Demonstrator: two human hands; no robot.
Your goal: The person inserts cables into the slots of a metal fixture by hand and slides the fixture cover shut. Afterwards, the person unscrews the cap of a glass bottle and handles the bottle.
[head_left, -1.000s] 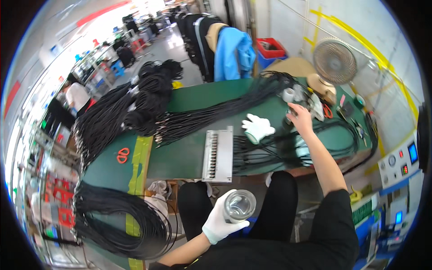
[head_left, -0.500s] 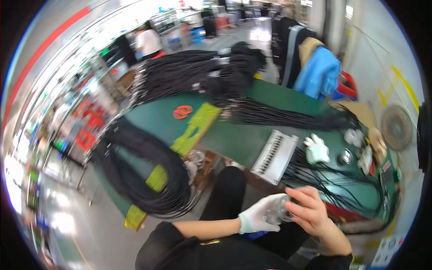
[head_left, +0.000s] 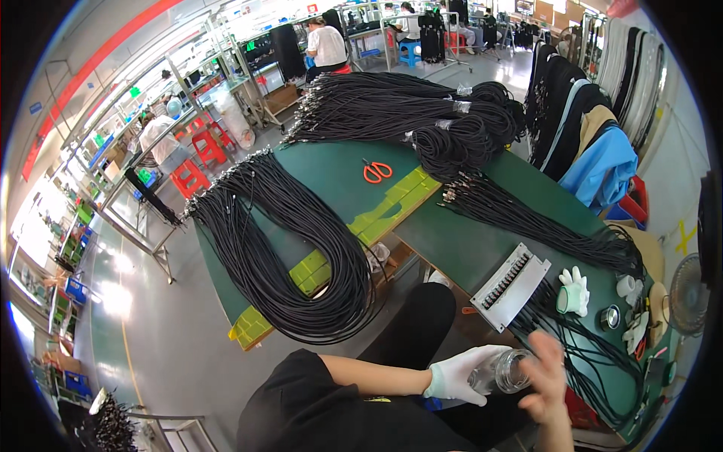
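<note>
My left hand (head_left: pixel 454 375), in a white glove, grips a clear glass jar (head_left: pixel 498 372) tilted over my lap, its round mouth turned to the right. Beside that mouth is my right hand (head_left: pixel 547 378), bare and smeared by motion, with its fingers apart and nothing visible in them. On the bench lies a white glove (head_left: pixel 573 292). A round metal tin or lid (head_left: pixel 610 317) sits to the right of it.
A white metal fixture (head_left: pixel 517 288) with a row of black clips holds cables at the bench edge. Bundles of black cable (head_left: pixel 290 256) cover much of the green bench (head_left: pixel 324 169). Orange-handled scissors (head_left: pixel 377 172) lie there. A fan (head_left: pixel 689 294) stands right.
My right hand has come away from the jar's mouth, and its fingers have spread. The left hand still holds the jar. The whole view has shifted and become sharper.
</note>
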